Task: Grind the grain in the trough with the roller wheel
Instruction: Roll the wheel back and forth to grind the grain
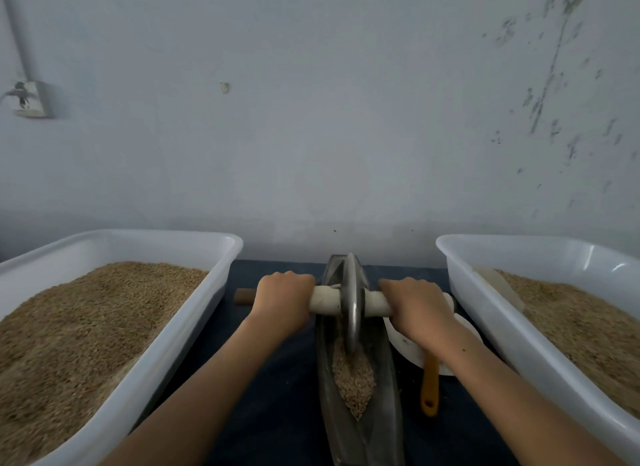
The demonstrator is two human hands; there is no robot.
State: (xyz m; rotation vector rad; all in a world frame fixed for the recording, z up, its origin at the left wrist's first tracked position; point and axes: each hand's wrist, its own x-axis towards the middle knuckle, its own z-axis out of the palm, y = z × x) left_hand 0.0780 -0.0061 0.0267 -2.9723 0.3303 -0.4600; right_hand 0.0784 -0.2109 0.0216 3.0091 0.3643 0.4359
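Gripping the one wooden axle handle (329,302) from above, both hands have their fingers curled round it: the left hand (284,301) on the stretch left of the roller wheel (351,302), the right hand (417,308) on the stretch right of it. A single metal wheel stands upright on its edge inside the one narrow boat-shaped metal trough (363,427), toward the trough's far end. One heap of grain (355,379) lies in the trough's groove, on the near side of the wheel and touching its rim. The trough sits on a dark blue bench (270,396), running away from the person toward a pale wall (311,119).

Two white plastic tubs flank the trough: the left tub (194,313) and the right tub (485,313), each holding a bed of grain. Just right of the trough, partly under the right forearm, lies one white dish (405,344) with one orange handle (429,386) sticking out of it toward the person. One wall socket (29,100) hangs on the wall, far to the trough's upper left.
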